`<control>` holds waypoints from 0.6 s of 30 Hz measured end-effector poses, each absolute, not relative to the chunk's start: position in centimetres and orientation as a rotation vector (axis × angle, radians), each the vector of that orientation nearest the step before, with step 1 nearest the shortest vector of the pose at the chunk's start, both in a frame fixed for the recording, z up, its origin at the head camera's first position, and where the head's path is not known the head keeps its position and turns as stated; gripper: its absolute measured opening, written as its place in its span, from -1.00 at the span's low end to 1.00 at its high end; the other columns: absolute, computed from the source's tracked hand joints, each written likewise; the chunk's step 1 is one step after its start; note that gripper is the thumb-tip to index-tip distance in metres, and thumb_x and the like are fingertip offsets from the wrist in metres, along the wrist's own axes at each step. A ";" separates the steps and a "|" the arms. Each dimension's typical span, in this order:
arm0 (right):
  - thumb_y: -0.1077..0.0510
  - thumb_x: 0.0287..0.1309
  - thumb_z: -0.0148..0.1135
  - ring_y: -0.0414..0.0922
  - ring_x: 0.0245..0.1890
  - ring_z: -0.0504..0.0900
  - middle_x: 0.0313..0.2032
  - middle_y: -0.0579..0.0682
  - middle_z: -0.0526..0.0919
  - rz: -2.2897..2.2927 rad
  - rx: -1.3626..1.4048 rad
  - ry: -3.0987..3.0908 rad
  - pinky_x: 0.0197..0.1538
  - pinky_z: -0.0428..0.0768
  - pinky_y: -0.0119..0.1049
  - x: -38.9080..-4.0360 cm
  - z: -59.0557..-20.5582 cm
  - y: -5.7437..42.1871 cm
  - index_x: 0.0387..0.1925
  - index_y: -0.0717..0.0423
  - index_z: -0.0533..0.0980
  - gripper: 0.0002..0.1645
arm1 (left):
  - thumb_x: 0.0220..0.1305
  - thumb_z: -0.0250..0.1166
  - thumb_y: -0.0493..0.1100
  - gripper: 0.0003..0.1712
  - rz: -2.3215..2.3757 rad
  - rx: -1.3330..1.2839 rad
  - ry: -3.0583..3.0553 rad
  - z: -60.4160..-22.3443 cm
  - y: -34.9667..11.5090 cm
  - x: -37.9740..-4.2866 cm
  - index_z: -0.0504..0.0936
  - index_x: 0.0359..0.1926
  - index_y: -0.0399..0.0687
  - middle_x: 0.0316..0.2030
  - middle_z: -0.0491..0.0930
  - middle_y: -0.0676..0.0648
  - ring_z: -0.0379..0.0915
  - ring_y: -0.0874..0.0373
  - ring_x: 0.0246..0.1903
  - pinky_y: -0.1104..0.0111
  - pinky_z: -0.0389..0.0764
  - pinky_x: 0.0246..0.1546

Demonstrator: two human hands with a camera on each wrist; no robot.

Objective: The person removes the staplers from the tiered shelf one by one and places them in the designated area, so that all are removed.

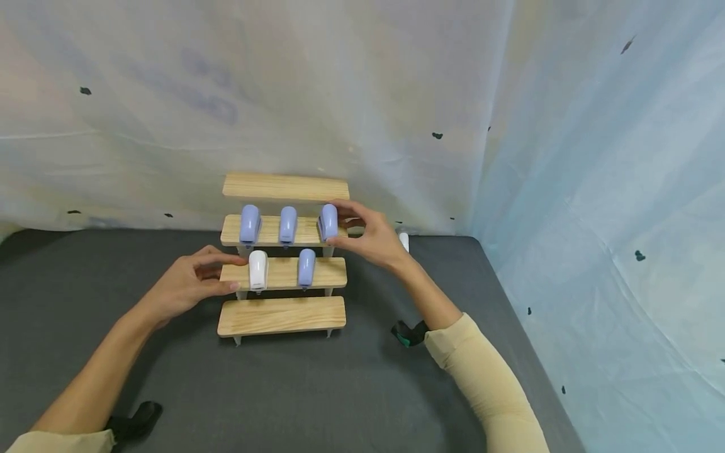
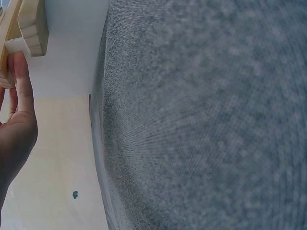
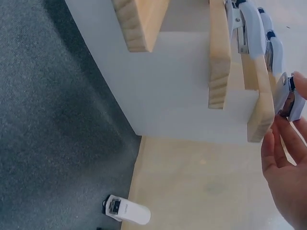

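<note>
A tiered wooden rack [image 1: 281, 314] rises in steps on the dark cloth. At the right end of its third step, my right hand [image 1: 376, 242] pinches a lavender stapler [image 1: 328, 221] between thumb and fingers. My left hand [image 1: 189, 280] grips the left end of the second step, thumb at the front edge and fingers at the back. Close by its fingertips stands a white stapler [image 1: 258, 269]. Another lavender stapler [image 1: 306, 267] shares that step. Two more, a left stapler [image 1: 250, 223] and a middle stapler [image 1: 287, 225], stand on the third step.
A second white stapler [image 3: 134, 211] lies on the cloth beyond the rack's right side, partly behind my right wrist in the head view. Pale plastic sheeting [image 1: 362, 94] hangs behind and to the right. Black straps [image 1: 410, 333] hang at both forearms.
</note>
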State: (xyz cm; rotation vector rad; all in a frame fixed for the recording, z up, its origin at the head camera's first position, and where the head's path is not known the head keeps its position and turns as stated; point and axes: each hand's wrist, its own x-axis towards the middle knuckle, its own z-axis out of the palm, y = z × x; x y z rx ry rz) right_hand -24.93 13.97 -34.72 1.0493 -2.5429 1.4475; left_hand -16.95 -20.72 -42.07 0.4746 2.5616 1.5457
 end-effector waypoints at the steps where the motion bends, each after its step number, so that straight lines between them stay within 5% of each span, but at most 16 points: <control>1: 0.21 0.07 0.51 -0.11 0.04 0.57 0.11 0.06 0.59 1.456 1.044 -2.535 0.15 0.53 -0.01 -24.9 -34.8 14.1 0.33 0.14 0.40 -0.21 | 0.30 0.39 0.00 -0.47 1.541 0.473 2.566 -42.1 -20.7 -17.0 0.59 0.25 0.00 -0.07 0.37 -0.10 0.42 -0.05 0.03 0.48 0.52 -0.11; 10: 0.22 0.09 0.49 -0.04 0.06 0.55 0.12 0.08 0.58 1.486 0.993 -2.519 0.15 0.54 -0.03 -25.1 -35.1 15.8 0.34 0.08 0.41 -0.23 | 0.28 0.40 0.01 -0.45 1.523 0.457 2.577 -42.2 -21.0 -17.0 0.58 0.26 0.01 -0.05 0.37 -0.09 0.41 -0.01 0.03 0.51 0.51 -0.12; 18: 0.36 0.09 0.44 0.16 0.08 0.55 0.11 0.27 0.55 1.538 0.936 -2.526 0.14 0.53 0.09 -23.8 -34.1 17.0 0.33 0.28 0.38 -0.24 | 0.28 0.40 0.04 -0.45 1.500 0.445 2.595 -42.0 -20.9 -16.9 0.59 0.25 0.04 -0.05 0.37 -0.08 0.39 0.02 0.02 0.53 0.48 -0.07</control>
